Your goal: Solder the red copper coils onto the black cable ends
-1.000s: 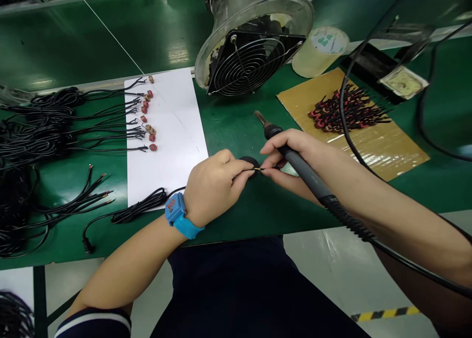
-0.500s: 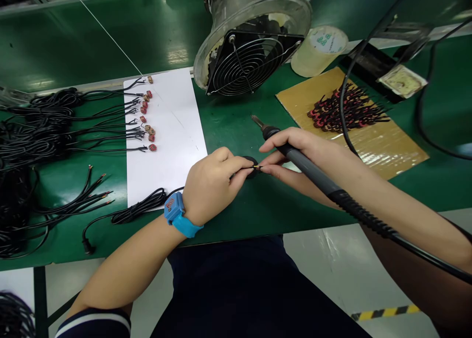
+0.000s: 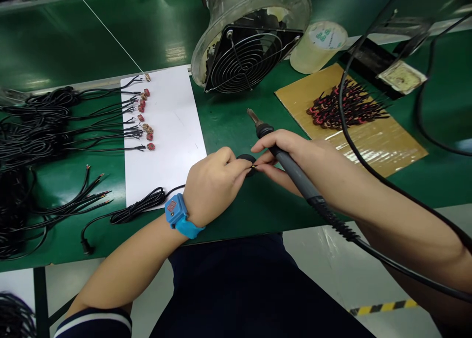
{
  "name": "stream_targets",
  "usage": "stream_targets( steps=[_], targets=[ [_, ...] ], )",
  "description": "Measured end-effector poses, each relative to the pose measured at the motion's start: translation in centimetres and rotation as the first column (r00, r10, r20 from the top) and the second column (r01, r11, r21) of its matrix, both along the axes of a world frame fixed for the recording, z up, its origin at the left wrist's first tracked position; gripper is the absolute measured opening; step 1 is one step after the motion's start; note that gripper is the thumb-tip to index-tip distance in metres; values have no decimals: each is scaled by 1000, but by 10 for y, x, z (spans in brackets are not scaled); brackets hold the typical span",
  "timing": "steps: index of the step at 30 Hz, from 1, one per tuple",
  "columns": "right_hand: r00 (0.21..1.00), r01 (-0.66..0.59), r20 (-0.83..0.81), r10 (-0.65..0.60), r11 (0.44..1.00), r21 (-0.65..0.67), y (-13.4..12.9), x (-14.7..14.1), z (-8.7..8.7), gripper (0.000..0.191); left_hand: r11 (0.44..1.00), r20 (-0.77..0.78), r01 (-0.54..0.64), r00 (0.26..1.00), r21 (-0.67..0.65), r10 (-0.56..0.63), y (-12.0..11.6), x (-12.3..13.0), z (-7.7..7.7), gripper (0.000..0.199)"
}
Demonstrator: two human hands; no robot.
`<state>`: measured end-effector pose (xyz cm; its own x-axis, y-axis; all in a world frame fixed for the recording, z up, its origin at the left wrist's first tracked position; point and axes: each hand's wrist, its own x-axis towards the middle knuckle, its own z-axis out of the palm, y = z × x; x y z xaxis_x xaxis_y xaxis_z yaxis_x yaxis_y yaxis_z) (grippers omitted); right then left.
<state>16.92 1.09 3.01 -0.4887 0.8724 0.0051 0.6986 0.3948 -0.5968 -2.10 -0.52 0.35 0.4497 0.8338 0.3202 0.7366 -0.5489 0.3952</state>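
Observation:
My left hand, with a blue wrist strap, pinches the end of a black cable between thumb and fingers. That cable's tied coil lies beside the wrist, its plug towards the table's front edge. My right hand holds a soldering iron across the palm, its bare tip pointing up and away from the work. The right thumb and a fingertip also pinch something tiny against the cable end, too small to make out. Just behind the fingertips sits a round black object, partly covered.
Cables with small red and brown ring-shaped parts lie across a white sheet. A fan stands behind. On the right are a brown board bearing piled black-and-red parts, a tape roll and a sponge.
The right hand and soldering iron have shifted slightly left, and the fingertips of both hands have come closer together. Less of the wire between them shows now.

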Motion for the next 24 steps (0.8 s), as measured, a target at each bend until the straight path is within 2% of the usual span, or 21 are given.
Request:
stream_targets(
  steps=[3,5,8,10,13,17,24],
  targets=[
    [998,3,-55,-2,1000,24,0,-2,-3,23,998,63,-11,998,-62,15,0,1,-1,20],
    [990,48,-135,-49,999,-6,-1,-3,-6,23,993,125,-33,991,-112,47,1,1,-1,18],
    [932,138,-316,-177,980,-141,0,-3,-9,27,979,222,-54,970,-198,98,2,2,2,13],
    [885,153,-399,-239,960,-236,1,-1,-10,30,968,262,-52,958,-246,118,3,2,4,11],
    [882,133,-399,-249,946,-296,2,2,-12,34,962,278,-52,952,-268,128,3,2,6,10],
    [896,142,-370,-244,949,-283,2,1,-13,35,965,269,-45,956,-259,117,4,1,5,10],
    [862,140,-438,-257,949,-281,3,-6,-10,33,962,272,-35,956,-269,111,6,0,6,11]
  ],
)
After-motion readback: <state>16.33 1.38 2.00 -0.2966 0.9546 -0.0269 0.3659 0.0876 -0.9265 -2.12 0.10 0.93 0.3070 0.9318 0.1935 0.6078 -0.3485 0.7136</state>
